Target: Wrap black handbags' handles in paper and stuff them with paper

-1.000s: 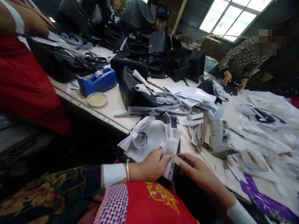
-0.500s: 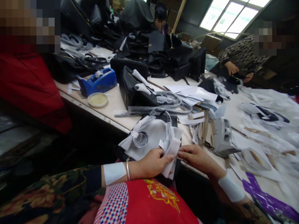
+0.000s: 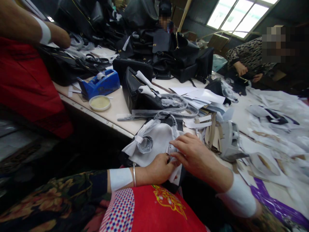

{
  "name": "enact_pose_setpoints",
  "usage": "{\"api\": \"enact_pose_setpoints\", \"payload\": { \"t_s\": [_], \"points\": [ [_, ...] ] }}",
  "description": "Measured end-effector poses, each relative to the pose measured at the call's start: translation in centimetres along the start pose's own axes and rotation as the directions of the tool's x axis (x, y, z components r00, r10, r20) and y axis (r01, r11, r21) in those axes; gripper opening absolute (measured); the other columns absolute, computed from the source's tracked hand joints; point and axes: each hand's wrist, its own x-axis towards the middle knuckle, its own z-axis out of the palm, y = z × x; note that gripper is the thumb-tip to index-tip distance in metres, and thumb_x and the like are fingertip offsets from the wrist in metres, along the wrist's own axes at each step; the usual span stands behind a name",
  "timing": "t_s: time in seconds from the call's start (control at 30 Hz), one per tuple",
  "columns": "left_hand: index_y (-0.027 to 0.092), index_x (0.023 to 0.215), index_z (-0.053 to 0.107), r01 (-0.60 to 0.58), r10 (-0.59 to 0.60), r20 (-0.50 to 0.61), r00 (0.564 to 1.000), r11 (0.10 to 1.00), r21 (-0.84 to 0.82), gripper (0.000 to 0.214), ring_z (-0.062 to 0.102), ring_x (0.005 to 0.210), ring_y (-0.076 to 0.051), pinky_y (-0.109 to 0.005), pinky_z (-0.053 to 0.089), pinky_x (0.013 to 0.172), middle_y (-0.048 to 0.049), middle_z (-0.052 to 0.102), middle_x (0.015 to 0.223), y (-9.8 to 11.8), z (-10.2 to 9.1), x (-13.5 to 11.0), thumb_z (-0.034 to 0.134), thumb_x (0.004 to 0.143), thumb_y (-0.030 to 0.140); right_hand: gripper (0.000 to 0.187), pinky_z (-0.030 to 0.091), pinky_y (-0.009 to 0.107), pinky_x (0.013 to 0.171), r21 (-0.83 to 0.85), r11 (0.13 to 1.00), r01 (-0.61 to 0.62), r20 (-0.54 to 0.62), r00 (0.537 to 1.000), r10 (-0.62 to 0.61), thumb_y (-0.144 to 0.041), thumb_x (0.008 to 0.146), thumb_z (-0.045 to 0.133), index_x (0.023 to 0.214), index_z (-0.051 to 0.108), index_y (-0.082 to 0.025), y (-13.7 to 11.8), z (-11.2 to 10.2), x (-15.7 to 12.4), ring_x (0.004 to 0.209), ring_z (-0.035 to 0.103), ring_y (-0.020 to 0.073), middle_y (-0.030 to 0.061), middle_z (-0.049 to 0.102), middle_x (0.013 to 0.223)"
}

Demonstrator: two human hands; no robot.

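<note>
A black handbag [image 3: 171, 188] lies at the table edge against my lap, its front covered by a white wrapping sheet [image 3: 156, 137]. Clear film covers the bag's handle [image 3: 174, 130], and a film-wrapped coil [image 3: 145, 144] rests on the sheet's left side. My left hand [image 3: 160, 169] is closed on a white wrapping strip [image 3: 175, 174] at the bag's right side. Over that same strip bends my right hand [image 3: 195, 156], its thumb and fingers closed around the upper part, close to the left fingertips. The fingers hide most of the strip.
Beyond the bag stand another black handbag [image 3: 137, 93], a blue tape dispenser [image 3: 100, 83] and a round dish [image 3: 99, 103]. Paper strips [image 3: 212, 132] and a grey-white dispenser [image 3: 229, 141] lie to the right. A co-worker's arm [image 3: 36, 29] reaches in at left; another person's hands [image 3: 241, 69] work at far right.
My right hand has moved left and up, from the strip's right edge to over it. The strip's upper end, standing free before, is now folded down under the fingers. My left hand keeps its place.
</note>
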Motion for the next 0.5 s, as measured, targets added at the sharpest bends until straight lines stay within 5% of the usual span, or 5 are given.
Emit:
{"api": "enact_pose_setpoints", "payload": {
  "t_s": [0.2, 0.5],
  "points": [
    [0.014, 0.068, 0.060, -0.066, 0.077, -0.074, 0.994, 0.987, 0.145, 0.021, 0.058, 0.065, -0.015, -0.024, 0.040, 0.054, -0.0024, 0.066, 0.067, -0.1, -0.1, 0.3, 0.050, 0.085, 0.021, 0.016, 0.035, 0.038, 0.080, -0.078, 0.995, -0.065, 0.121, 0.990, 0.074, -0.030, 0.086, 0.068, 0.075, 0.072, -0.019, -1.4, 1.9, 1.8, 0.088, 0.053, 0.0239, 0.0072, 0.067, 0.081],
    [0.015, 0.074, 0.063, -0.092, 0.092, 0.014, 0.996, 0.995, 0.040, 0.023, 0.058, 0.067, -0.015, -0.024, 0.043, 0.060, 0.0000, 0.063, 0.067, 0.0, -0.3, 0.2, 0.052, 0.087, 0.029, 0.021, 0.039, 0.030, 0.077, 0.289, 0.948, 0.130, 0.166, 0.969, -0.184, -0.023, 0.091, 0.064, 0.073, 0.073, -0.018, 1.4, 2.3, 2.4, 0.077, 0.056, 0.0149, 0.0018, 0.065, 0.072]
  ]
}}
